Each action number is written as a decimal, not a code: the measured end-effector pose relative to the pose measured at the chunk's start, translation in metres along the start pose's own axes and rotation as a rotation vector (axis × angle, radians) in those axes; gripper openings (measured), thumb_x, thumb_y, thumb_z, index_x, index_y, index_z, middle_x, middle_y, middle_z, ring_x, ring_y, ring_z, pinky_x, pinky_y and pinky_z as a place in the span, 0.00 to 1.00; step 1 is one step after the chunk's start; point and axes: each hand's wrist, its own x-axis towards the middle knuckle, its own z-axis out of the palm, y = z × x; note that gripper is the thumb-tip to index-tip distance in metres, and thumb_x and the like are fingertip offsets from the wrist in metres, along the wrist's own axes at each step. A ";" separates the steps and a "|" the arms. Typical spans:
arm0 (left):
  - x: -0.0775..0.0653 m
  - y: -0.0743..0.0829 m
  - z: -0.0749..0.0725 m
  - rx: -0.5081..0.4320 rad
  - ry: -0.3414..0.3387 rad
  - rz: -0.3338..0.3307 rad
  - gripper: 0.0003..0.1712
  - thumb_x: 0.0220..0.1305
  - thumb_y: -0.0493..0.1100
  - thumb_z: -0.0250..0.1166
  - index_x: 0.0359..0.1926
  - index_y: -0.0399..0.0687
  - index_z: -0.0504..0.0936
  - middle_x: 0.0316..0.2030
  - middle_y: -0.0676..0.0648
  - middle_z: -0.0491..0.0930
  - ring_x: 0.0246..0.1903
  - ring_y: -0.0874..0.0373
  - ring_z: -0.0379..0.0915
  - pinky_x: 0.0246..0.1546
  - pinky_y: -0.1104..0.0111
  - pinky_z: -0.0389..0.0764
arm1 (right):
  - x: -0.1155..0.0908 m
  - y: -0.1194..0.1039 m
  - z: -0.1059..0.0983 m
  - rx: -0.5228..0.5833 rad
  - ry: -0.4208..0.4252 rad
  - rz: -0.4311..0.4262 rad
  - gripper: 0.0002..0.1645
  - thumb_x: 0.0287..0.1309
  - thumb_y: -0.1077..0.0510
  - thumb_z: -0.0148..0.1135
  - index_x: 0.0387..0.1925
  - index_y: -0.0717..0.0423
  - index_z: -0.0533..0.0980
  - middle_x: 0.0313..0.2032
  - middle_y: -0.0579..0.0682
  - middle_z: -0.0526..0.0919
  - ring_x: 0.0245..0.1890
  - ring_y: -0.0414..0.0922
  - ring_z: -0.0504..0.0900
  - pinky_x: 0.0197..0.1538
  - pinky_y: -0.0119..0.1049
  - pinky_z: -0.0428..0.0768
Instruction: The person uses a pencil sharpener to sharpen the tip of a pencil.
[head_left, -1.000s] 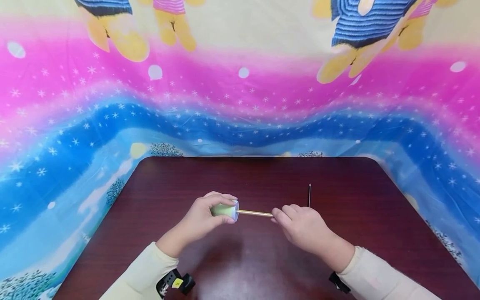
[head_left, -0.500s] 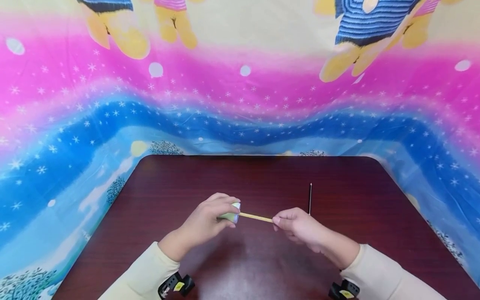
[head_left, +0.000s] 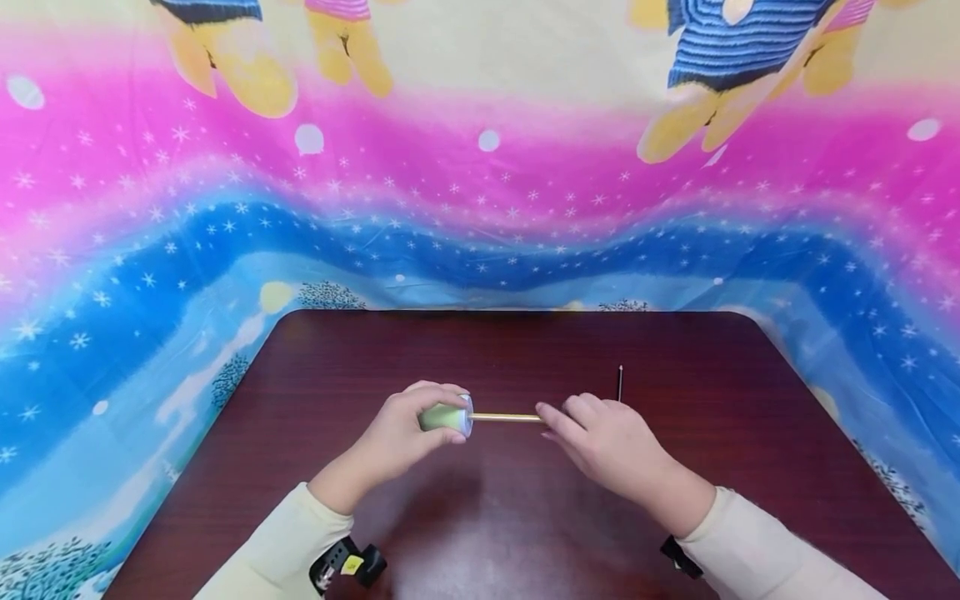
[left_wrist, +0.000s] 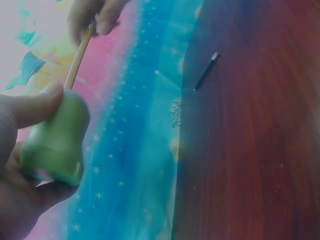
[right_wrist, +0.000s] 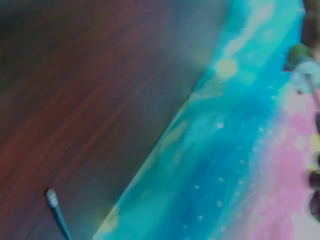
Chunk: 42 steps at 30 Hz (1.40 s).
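Note:
My left hand (head_left: 393, 433) grips a small green pencil sharpener (head_left: 444, 418), thumb and fingers wrapped round its sides. Its pale end faces right, and a yellow pencil (head_left: 504, 417) sticks out of it nearly level. The far end of that pencil is pinched in my right hand (head_left: 615, 437), back of the hand upward, its grip partly hidden by the fingers. In the left wrist view the sharpener's waisted body (left_wrist: 57, 132) shows with the pencil (left_wrist: 78, 60) running up to the right hand's fingers. The right wrist view catches only blurred fingers (right_wrist: 315, 187) at its edge.
A black pencil (head_left: 619, 383) lies on the dark red-brown table (head_left: 450, 350) beyond my right hand, partly covered by it. A patterned cloth (head_left: 480, 183) in pink and blue hangs behind the table and along its sides. Black straps with devices (head_left: 348, 565) sit at both wrists.
My right hand has rolled palm-side up and back over again, turning at the yellow pencil. The left hand with the sharpener tilted slightly and came back, staying in about the same place.

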 end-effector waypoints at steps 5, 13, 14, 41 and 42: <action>0.001 0.000 -0.002 -0.042 -0.040 -0.004 0.19 0.48 0.35 0.75 0.45 0.46 0.84 0.49 0.47 0.82 0.48 0.53 0.75 0.43 0.67 0.80 | 0.000 -0.004 0.006 0.009 0.121 -0.084 0.19 0.74 0.55 0.42 0.35 0.56 0.78 0.20 0.45 0.71 0.15 0.41 0.68 0.13 0.30 0.64; 0.003 -0.002 0.003 0.131 0.039 0.291 0.19 0.42 0.31 0.77 0.39 0.42 0.86 0.48 0.43 0.82 0.48 0.50 0.74 0.40 0.70 0.82 | 0.009 -0.014 -0.012 0.997 -0.422 0.681 0.11 0.66 0.60 0.56 0.34 0.65 0.79 0.17 0.39 0.70 0.16 0.33 0.65 0.19 0.29 0.65; 0.003 -0.002 0.003 0.160 0.051 0.332 0.19 0.41 0.31 0.78 0.38 0.42 0.86 0.48 0.43 0.82 0.48 0.50 0.74 0.40 0.70 0.82 | 0.010 -0.012 -0.013 1.167 -0.481 0.819 0.12 0.67 0.60 0.54 0.34 0.67 0.77 0.15 0.39 0.65 0.15 0.33 0.61 0.17 0.29 0.60; 0.003 -0.003 0.010 0.220 0.107 0.495 0.19 0.38 0.31 0.79 0.35 0.44 0.85 0.46 0.42 0.84 0.46 0.50 0.76 0.43 0.69 0.81 | 0.013 -0.015 -0.018 1.054 -0.482 0.683 0.09 0.66 0.60 0.55 0.34 0.59 0.79 0.19 0.39 0.71 0.18 0.32 0.64 0.20 0.30 0.65; 0.003 -0.003 0.010 0.243 0.119 0.533 0.19 0.38 0.31 0.79 0.35 0.45 0.85 0.45 0.42 0.84 0.45 0.50 0.76 0.43 0.69 0.81 | 0.013 -0.012 -0.019 1.251 -0.535 0.793 0.10 0.67 0.60 0.53 0.33 0.59 0.78 0.17 0.39 0.67 0.16 0.32 0.61 0.18 0.29 0.61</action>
